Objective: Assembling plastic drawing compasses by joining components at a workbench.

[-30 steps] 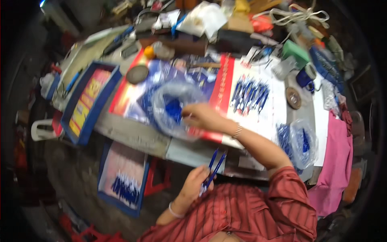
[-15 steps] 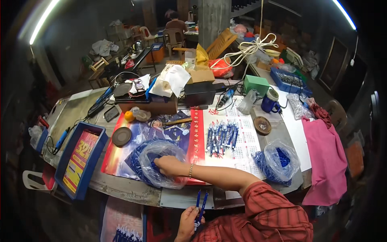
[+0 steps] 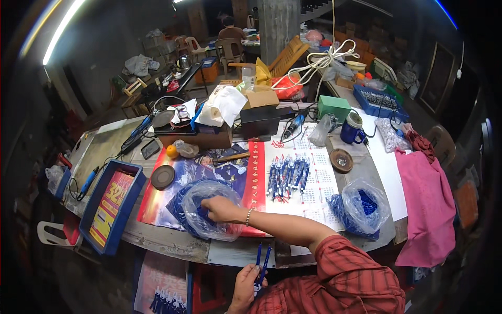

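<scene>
Hands apart: left hand (image 3: 244, 285) pinching slim blue sticks (image 3: 265, 265), likely light, stiff, best held low; right hand (image 3: 224, 210) at plastic bag (image 3: 226, 233), grip unclear.

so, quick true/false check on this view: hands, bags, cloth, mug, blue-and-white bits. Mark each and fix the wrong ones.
1. The right hand is at the mouth of the left plastic bag. True.
2. The left hand is empty. False: it holds slim blue pieces.
3. The pink cloth lies toward the right end of the table. True.
4. The blue mug stands left of the green box. False: it stands to the box's right.
5. The blue-and-white pieces lie in a group on the white printed sheet. True.
</scene>
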Available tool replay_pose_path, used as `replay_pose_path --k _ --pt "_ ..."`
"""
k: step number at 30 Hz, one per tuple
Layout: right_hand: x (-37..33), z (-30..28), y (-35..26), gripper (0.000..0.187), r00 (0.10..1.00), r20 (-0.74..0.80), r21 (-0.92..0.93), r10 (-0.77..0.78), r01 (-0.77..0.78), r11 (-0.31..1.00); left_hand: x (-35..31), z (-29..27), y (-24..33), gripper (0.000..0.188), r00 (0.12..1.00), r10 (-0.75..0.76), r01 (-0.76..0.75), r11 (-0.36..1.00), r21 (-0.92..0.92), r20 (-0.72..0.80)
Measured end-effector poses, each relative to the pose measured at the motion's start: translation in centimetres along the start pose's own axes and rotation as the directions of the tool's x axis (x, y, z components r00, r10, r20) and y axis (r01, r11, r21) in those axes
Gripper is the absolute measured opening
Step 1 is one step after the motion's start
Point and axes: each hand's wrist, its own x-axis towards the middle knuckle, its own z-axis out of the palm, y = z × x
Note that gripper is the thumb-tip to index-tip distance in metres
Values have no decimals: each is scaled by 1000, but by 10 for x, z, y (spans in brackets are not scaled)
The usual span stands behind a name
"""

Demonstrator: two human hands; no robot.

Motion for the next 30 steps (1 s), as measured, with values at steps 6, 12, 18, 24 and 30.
replay_pose_path --k 6,12,18,24,30 --pt "-38 -27 27 23 980 -194 469 -45 133 873 -2 10 14 21 997 76 -71 989 132 -32" --pt "-144 -92 6 19 919 145 934 367 -250 256 20 8 26 17 988 155 -152 972 180 -2" --pt "-209 -78 16 14 878 167 984 448 -118 -137 38 25 21 14 987 159 -163 976 147 39" --pt "-243 -67 4 11 831 149 978 537 -44 -204 47 48 15 16 986 133 -158 945 287 104" --pt "-257 -69 -7 10 775 121 992 620 -105 -63 51 60 4 17 987 120 -154 890 429 105"
